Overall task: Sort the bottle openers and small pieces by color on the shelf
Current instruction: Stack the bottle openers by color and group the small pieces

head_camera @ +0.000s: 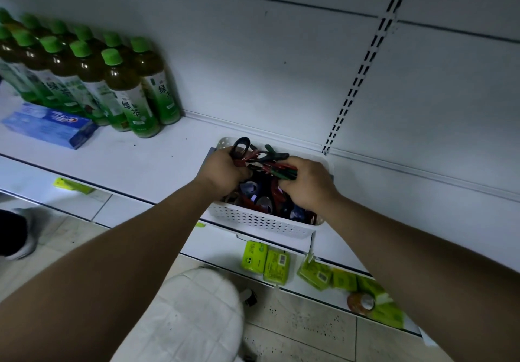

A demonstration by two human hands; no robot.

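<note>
A white perforated basket (253,221) sits on the white shelf (135,159), filled with bottle openers and small pieces (261,201) in red, dark blue and dark green. Both my hands are over the basket. My left hand (225,168) grips a bunch of openers, with a black looped one (240,146) sticking up above the fingers. My right hand (306,183) grips another bunch of red and dark green openers (281,168). The two bunches meet between my hands. The basket's middle is hidden by my hands.
Green-capped tea bottles (112,85) stand at the shelf's back left, with a blue toothpaste box (53,126) lying in front. Green packets (266,261) lie on the lower shelf. A white stool (191,313) and tiled floor are below me.
</note>
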